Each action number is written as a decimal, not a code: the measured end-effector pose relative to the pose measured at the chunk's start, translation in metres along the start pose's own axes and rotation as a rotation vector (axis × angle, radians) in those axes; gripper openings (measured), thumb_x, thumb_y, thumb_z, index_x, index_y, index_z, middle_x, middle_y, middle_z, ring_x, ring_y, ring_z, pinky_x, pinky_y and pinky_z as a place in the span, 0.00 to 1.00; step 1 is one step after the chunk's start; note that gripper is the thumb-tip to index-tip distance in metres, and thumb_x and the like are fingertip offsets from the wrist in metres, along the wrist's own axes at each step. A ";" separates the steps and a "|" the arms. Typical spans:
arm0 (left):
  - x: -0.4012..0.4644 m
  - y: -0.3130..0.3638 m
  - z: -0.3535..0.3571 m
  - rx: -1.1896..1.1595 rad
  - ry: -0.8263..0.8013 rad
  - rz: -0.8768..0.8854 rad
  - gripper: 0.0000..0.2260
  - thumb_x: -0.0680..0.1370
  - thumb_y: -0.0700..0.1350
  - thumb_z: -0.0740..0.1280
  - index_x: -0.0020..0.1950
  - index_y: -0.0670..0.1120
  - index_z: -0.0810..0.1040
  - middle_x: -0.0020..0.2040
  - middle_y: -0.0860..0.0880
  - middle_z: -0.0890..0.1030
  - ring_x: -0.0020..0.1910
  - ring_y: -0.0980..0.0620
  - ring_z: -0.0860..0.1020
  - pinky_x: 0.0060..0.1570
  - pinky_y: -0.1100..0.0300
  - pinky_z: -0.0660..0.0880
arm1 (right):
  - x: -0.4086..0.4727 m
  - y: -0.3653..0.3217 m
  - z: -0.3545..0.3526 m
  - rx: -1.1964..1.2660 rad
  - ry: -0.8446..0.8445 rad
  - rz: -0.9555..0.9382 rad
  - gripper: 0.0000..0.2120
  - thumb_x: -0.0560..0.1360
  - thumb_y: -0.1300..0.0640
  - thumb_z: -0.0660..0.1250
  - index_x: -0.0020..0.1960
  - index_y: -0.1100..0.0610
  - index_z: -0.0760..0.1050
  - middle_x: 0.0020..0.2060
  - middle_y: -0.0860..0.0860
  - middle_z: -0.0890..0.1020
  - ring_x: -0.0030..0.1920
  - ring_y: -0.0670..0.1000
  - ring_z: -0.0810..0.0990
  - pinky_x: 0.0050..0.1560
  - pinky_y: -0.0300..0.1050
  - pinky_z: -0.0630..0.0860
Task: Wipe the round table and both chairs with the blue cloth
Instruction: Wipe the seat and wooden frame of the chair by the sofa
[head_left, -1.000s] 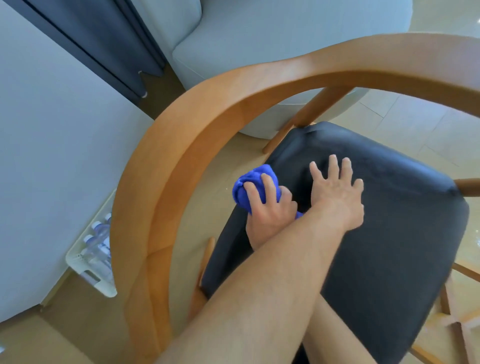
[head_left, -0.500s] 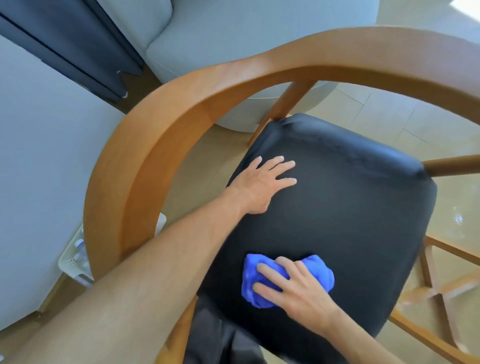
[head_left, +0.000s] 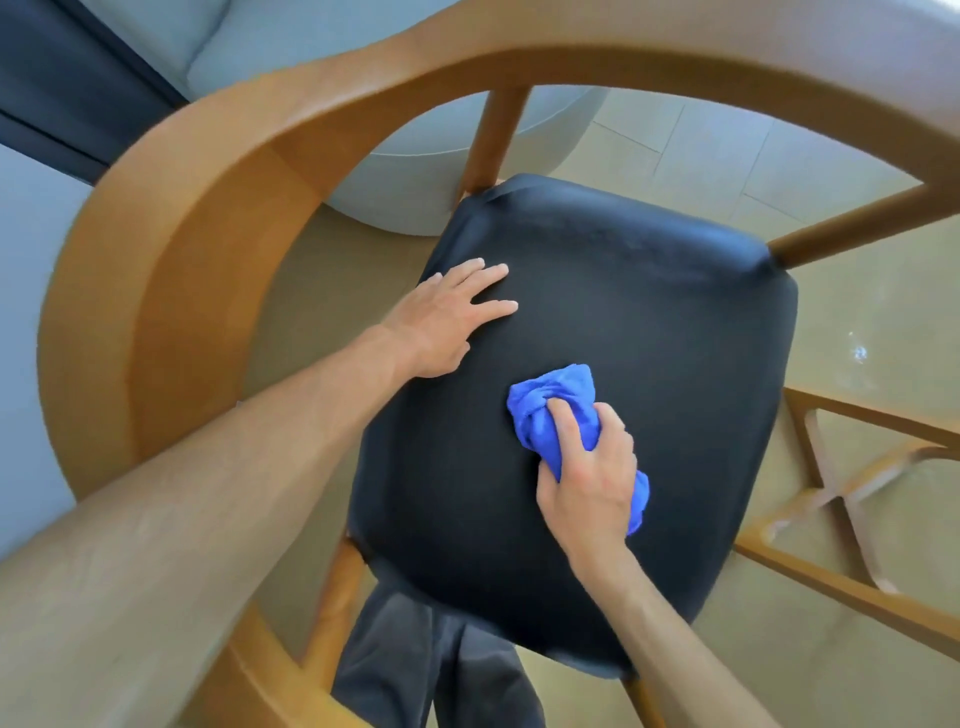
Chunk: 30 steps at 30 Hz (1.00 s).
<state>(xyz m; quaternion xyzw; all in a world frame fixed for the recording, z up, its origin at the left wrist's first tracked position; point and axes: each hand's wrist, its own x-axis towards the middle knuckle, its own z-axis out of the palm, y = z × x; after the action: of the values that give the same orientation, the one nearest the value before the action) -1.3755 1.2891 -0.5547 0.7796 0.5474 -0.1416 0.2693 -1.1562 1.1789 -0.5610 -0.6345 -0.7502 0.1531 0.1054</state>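
Both hands are on the chair's black seat (head_left: 649, 322): the left hand (head_left: 447, 322) lies flat, fingers spread; the right hand (head_left: 587, 478) grips the bunched blue cloth (head_left: 561, 400).

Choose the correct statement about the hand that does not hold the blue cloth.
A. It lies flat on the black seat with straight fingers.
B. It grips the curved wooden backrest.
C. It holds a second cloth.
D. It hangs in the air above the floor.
A: the left hand rests flat on the black seat with its fingers straight, while the right hand grips the blue cloth.
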 end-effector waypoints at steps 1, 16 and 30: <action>0.000 0.001 0.000 -0.001 -0.001 -0.005 0.31 0.77 0.39 0.64 0.77 0.54 0.57 0.79 0.50 0.46 0.78 0.48 0.46 0.74 0.47 0.56 | -0.012 -0.007 0.004 -0.003 -0.029 -0.065 0.26 0.60 0.69 0.70 0.58 0.56 0.80 0.54 0.62 0.77 0.39 0.61 0.74 0.37 0.50 0.73; -0.003 0.027 0.020 0.047 0.022 -0.146 0.38 0.75 0.62 0.63 0.79 0.54 0.48 0.79 0.49 0.38 0.77 0.47 0.37 0.75 0.44 0.51 | 0.021 0.091 -0.036 -0.174 -0.186 -0.563 0.25 0.65 0.67 0.59 0.56 0.47 0.79 0.54 0.58 0.79 0.41 0.59 0.74 0.40 0.50 0.71; 0.001 0.042 0.048 0.133 0.059 -0.204 0.46 0.69 0.75 0.55 0.70 0.60 0.24 0.73 0.42 0.24 0.73 0.38 0.28 0.72 0.35 0.46 | 0.170 0.083 -0.024 -0.099 0.209 0.764 0.27 0.76 0.61 0.60 0.74 0.54 0.60 0.72 0.57 0.63 0.58 0.63 0.68 0.52 0.54 0.68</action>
<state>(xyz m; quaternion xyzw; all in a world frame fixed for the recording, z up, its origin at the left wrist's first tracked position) -1.3325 1.2511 -0.5832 0.7399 0.6209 -0.1814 0.1849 -1.1008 1.3609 -0.5746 -0.8843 -0.4519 0.0797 0.0860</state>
